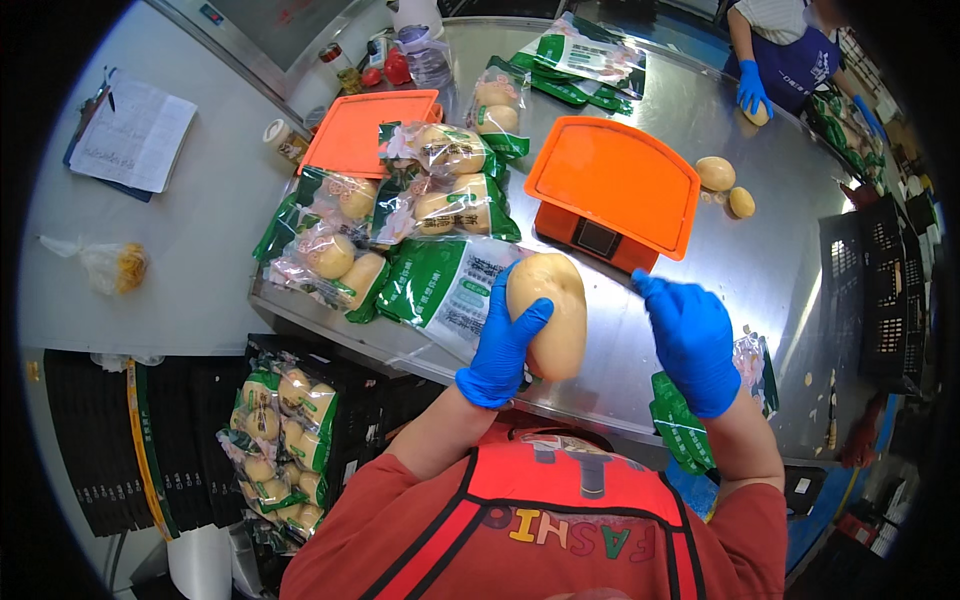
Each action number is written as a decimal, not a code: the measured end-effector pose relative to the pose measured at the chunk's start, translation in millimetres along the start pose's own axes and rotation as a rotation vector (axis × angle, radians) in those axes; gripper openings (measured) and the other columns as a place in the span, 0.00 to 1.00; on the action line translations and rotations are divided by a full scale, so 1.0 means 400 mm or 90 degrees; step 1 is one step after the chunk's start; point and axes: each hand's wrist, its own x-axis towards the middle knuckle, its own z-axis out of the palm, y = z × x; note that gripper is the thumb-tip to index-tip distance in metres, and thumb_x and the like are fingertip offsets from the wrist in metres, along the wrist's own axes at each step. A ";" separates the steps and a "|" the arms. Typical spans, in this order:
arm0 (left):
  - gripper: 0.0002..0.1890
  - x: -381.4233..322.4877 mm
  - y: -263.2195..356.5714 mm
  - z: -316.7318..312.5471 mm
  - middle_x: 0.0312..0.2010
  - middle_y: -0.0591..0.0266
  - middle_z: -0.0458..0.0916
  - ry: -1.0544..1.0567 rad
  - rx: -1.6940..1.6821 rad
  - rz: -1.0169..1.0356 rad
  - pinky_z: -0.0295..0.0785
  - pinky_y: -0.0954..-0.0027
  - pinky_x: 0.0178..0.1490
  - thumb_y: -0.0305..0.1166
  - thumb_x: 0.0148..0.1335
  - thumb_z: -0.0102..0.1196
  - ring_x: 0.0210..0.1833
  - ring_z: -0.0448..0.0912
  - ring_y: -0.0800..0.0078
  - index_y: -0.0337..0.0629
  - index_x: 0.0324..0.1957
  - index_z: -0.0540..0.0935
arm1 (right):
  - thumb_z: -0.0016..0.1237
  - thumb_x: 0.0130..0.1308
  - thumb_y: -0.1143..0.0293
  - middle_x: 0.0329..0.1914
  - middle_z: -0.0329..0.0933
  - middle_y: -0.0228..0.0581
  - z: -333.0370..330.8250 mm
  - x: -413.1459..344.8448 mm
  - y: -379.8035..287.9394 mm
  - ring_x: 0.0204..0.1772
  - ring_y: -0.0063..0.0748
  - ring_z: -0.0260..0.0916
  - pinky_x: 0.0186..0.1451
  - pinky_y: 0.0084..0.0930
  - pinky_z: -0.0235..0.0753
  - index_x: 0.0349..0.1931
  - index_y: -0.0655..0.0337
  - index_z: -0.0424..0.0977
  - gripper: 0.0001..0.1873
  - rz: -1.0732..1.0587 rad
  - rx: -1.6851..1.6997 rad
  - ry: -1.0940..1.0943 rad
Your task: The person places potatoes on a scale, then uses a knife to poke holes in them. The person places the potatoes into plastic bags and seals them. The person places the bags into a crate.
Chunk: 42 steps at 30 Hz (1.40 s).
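Observation:
My left hand [504,337], in a blue glove, grips a thick, pale lotus root section [559,319] upright above the front of the steel table. My gloved right hand [686,337] is raised to the right of it, fingers curled. Whether a small tool sits in those fingers I cannot tell. Beyond the root stands an orange bench scale [615,184] with a bare top plate. A flat green-and-white printed bag [457,289] lies left of the root. More green bags [682,420] lie at the table edge beneath my right forearm.
Filled lotus root bags [442,202] cover the table's left, beside a second orange scale [360,131]. Loose root pieces [716,174] lie right of the nearer scale. Black crates [892,292] stand at right; bagged roots [281,442] sit lower left. A co-worker's gloved hand [752,90] touches a root.

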 end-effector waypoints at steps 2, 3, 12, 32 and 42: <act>0.33 -0.001 -0.019 -0.004 0.53 0.53 0.67 0.002 -0.012 -0.009 0.71 0.61 0.53 0.38 0.54 0.55 0.53 0.71 0.60 0.42 0.60 0.57 | 0.48 0.53 0.79 0.28 0.73 0.37 0.006 0.016 0.017 0.29 0.34 0.70 0.29 0.26 0.69 0.48 0.58 0.71 0.20 0.052 0.025 0.077; 0.33 -0.002 -0.022 -0.002 0.53 0.53 0.67 0.008 -0.041 -0.020 0.71 0.61 0.53 0.38 0.54 0.55 0.53 0.71 0.60 0.42 0.60 0.58 | 0.48 0.52 0.80 0.28 0.73 0.38 0.011 0.019 0.025 0.29 0.34 0.70 0.28 0.26 0.69 0.47 0.59 0.72 0.19 0.058 0.061 0.129; 0.38 -0.011 0.037 0.015 0.55 0.56 0.63 0.016 -0.027 0.025 0.63 0.64 0.58 0.33 0.51 0.60 0.57 0.65 0.65 0.43 0.61 0.54 | 0.48 0.51 0.77 0.30 0.73 0.30 -0.042 -0.009 -0.015 0.30 0.29 0.69 0.30 0.25 0.67 0.47 0.55 0.71 0.20 -0.023 0.077 -0.084; 0.40 -0.015 0.034 0.018 0.54 0.54 0.63 0.018 0.035 0.037 0.63 0.65 0.59 0.32 0.50 0.61 0.57 0.64 0.64 0.42 0.62 0.53 | 0.49 0.53 0.74 0.31 0.72 0.29 -0.055 -0.003 0.001 0.30 0.28 0.68 0.29 0.24 0.66 0.47 0.54 0.71 0.19 -0.069 0.024 -0.133; 0.35 -0.017 -0.020 0.019 0.54 0.56 0.66 -0.026 -0.111 -0.078 0.66 0.63 0.57 0.39 0.53 0.57 0.56 0.68 0.63 0.43 0.61 0.57 | 0.45 0.58 0.78 0.31 0.75 0.41 0.090 -0.016 0.068 0.34 0.41 0.73 0.35 0.28 0.73 0.44 0.59 0.72 0.13 0.223 0.213 0.198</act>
